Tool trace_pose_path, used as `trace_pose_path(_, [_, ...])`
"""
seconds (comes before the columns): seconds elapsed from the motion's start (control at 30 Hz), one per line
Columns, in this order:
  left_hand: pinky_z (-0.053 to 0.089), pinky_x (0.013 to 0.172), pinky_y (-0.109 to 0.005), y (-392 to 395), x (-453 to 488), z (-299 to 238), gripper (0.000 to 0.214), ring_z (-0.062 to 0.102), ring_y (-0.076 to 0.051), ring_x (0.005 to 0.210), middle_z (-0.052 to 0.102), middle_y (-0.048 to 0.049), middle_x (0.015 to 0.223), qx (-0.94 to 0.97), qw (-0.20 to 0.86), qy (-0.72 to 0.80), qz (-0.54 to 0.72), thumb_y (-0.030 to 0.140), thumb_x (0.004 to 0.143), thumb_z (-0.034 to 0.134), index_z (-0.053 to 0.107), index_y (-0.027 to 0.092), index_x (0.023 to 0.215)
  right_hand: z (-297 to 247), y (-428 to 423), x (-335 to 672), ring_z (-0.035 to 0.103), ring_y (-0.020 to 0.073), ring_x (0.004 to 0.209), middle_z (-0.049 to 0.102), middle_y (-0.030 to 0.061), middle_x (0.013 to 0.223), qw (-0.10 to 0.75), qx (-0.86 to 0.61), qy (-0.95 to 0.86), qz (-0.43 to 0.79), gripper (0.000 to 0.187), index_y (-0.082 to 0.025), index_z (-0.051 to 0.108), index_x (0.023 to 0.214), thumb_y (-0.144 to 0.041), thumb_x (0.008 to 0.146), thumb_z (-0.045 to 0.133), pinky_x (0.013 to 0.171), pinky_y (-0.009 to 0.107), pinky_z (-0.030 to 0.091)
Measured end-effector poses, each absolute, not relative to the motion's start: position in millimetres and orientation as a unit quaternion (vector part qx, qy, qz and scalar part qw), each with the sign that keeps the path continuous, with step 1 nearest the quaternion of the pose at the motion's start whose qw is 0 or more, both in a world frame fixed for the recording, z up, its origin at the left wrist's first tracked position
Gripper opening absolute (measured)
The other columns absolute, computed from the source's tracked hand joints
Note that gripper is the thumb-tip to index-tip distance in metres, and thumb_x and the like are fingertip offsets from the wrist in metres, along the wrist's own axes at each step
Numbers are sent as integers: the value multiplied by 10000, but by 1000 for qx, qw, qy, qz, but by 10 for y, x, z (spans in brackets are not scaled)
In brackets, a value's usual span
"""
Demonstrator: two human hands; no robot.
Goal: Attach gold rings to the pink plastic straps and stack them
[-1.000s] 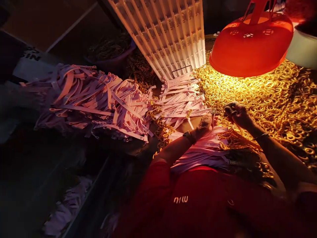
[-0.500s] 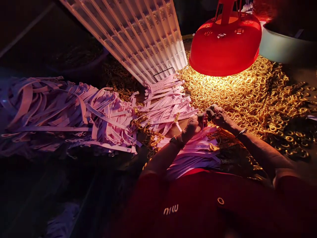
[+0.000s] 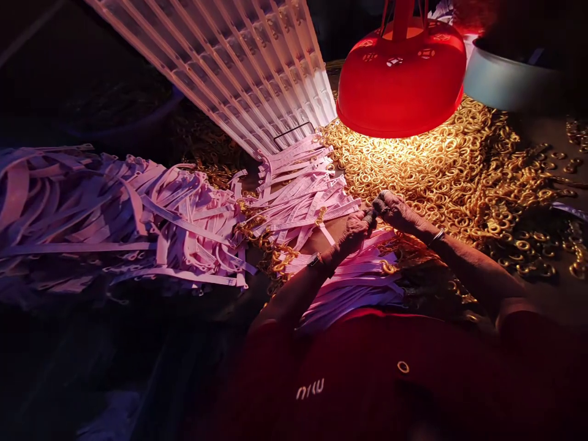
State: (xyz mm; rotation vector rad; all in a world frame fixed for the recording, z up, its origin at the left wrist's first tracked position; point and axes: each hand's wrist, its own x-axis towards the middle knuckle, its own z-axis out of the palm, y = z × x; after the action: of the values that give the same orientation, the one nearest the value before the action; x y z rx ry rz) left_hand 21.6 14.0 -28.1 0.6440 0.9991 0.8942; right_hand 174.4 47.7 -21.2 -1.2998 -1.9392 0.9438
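Observation:
My left hand [image 3: 357, 228] and my right hand [image 3: 394, 209] meet at the fingertips, both closed in a pinch. Dark coverings wrap some of the fingers. Whatever they pinch is hidden between the fingers. Below them lies a bundle of flat pink straps [image 3: 351, 269] with a few gold rings on it. More pink straps [image 3: 303, 202] lie just beyond my left hand, some with gold rings by their ends. A large heap of small gold rings [image 3: 441, 165] spreads beyond and to the right of my right hand.
A red lamp [image 3: 399, 86] hangs low over the ring heap. The ribbed white panel [image 3: 239, 67] slants at the back. A big pile of pink straps [image 3: 138, 208] lies to the left, and a pale blue-green basin [image 3: 509, 76] stands at the back right.
My hands have drawn closer, fingertips now touching; a pink bit visible between them before no longer shows. The whole view has shifted slightly, with things sitting further left in the picture.

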Motion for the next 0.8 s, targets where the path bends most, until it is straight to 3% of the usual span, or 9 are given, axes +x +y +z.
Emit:
trace_pose_path(0.13, [227, 406, -177, 131, 201, -162, 234, 339, -31, 411, 506, 50, 521, 369, 698, 465, 401, 204, 663, 758, 616, 130, 834, -133, 515, 1664, 349, 105, 623, 421, -38, 643, 293, -509, -733, 343, 313, -221, 347, 713, -319, 957, 516, 606, 262, 289])
trace_pose_path(0.27, [302, 432, -190, 138, 164, 128, 272, 422, -59, 427, 537, 32, 509, 375, 665, 516, 388, 296, 679, 794, 586, 131, 737, 47, 500, 1633, 399, 90, 642, 485, -29, 681, 283, -498, -750, 331, 224, -168, 459, 808, -272, 1006, 446, 630, 239, 294])
trace_pose_path(0.37, [256, 410, -170, 70, 96, 421, 261, 353, -39, 391, 477, 53, 468, 379, 675, 516, 367, 285, 694, 787, 568, 141, 692, 308, 327, 1680, 475, 106, 669, 588, 3, 763, 223, -465, -807, 287, 282, -131, 555, 1018, -401, 1022, 473, 655, 234, 299])
trace_pose_path(0.5, [176, 376, -153, -137, -47, 692, 289, 268, -16, 373, 403, 70, 450, 381, 687, 526, 326, 260, 657, 810, 548, 140, 633, 651, -130, 1736, 544, 152, 703, 666, 52, 877, 106, -452, -862, 202, 407, -140, 507, 1279, -433, 997, 530, 647, 247, 279])
trace_pose_path(0.7, [193, 370, -149, -480, -225, 530, 399, 281, -27, 407, 400, 70, 459, 392, 732, 504, 238, 427, 592, 881, 646, 126, 706, 687, -746, 1758, 501, 123, 633, 650, 74, 855, 43, -415, -889, 187, 259, -112, 515, 1158, -339, 1053, 448, 586, 267, 243])
trace_pose_path(0.8, [330, 411, -167, -589, -237, 390, 381, 400, -56, 465, 516, 23, 516, 413, 734, 490, 222, 435, 612, 883, 674, 126, 693, 608, -864, 1786, 459, 110, 588, 621, 47, 809, 18, -419, -886, 199, 156, -112, 508, 1145, -184, 1021, 446, 569, 265, 247])
